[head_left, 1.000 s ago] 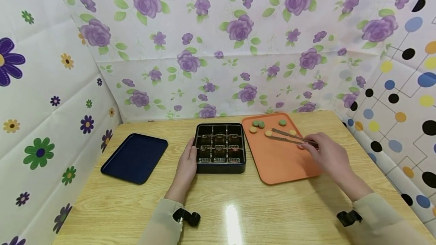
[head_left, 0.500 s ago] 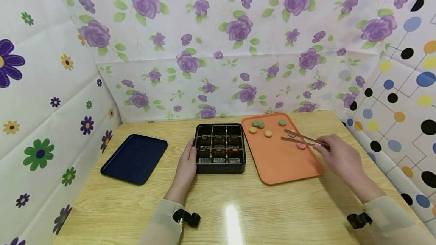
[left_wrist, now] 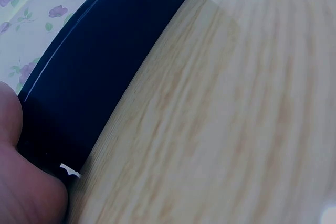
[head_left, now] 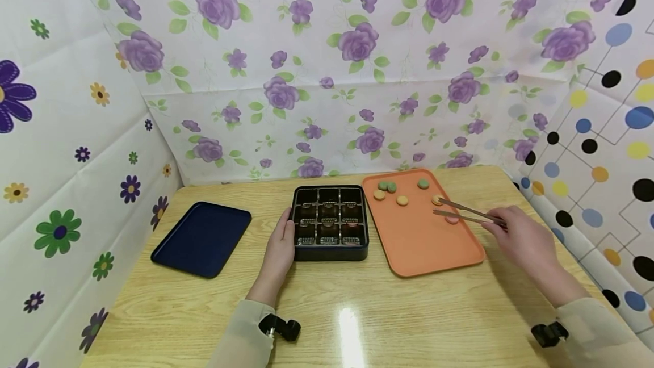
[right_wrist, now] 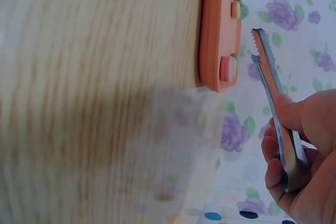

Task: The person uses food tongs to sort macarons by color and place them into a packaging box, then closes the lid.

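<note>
My right hand (head_left: 526, 240) grips metal tongs (right_wrist: 281, 114) with serrated tips. In the head view the tongs' spread tips stand over the right side of the orange tray (head_left: 419, 249), close to a yellow macaron (head_left: 437, 200) and a pink macaron (head_left: 452, 219). Nothing shows between the tips. My left hand (head_left: 279, 246) rests against the left side of a black box (head_left: 331, 253), its fingers lying along the wall. The box has a clear divided insert; something pink shows in a right-hand compartment. In the left wrist view the box wall hides most of that hand's fingers.
On the tray's far part lie several green macarons (head_left: 391, 187) and more yellow macarons (head_left: 402, 200). A dark blue tray (head_left: 204, 240), perhaps a lid, lies left on the wooden table (head_left: 306, 311). Patterned cloth walls (head_left: 327, 72) stand behind and at both sides.
My right hand has moved right with the tongs, taking their tips from the middle yellow macaron towards the right-hand yellow and pink ones. My left hand and the box have stayed put.
</note>
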Available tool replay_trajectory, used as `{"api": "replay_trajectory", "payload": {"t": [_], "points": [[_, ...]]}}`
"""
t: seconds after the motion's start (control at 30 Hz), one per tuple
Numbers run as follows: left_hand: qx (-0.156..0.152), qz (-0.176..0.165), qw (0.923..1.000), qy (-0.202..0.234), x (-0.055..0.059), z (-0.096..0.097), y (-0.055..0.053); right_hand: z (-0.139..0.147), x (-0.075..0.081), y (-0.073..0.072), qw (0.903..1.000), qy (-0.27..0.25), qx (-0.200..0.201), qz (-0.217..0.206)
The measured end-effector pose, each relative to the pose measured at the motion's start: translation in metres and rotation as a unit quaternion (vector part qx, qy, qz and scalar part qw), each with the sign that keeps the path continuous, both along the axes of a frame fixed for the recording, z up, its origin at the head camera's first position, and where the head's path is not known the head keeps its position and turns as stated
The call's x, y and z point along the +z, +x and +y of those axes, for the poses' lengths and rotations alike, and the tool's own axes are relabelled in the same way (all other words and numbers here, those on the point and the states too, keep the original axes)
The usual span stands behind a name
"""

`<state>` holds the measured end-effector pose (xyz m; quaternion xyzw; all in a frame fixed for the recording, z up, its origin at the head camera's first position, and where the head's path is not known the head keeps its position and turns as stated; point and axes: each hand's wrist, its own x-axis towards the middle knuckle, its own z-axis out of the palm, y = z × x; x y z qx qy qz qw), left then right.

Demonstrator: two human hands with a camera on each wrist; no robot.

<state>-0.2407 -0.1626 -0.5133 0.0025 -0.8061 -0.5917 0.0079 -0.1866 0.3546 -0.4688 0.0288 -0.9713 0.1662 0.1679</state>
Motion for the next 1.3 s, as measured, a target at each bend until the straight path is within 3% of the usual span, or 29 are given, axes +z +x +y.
{"api": "replay_trajectory", "payload": {"t": [0.57,1.3], "points": [[-0.003,-0.002,1.0000,0.001,-0.002,0.000,0.000,0.015,-0.008,0.009,0.9998,0.018,-0.004,0.012],[-0.004,-0.002,1.0000,0.006,-0.001,0.000,0.000,0.023,-0.016,0.010,0.9993,0.034,0.002,0.015]]}}
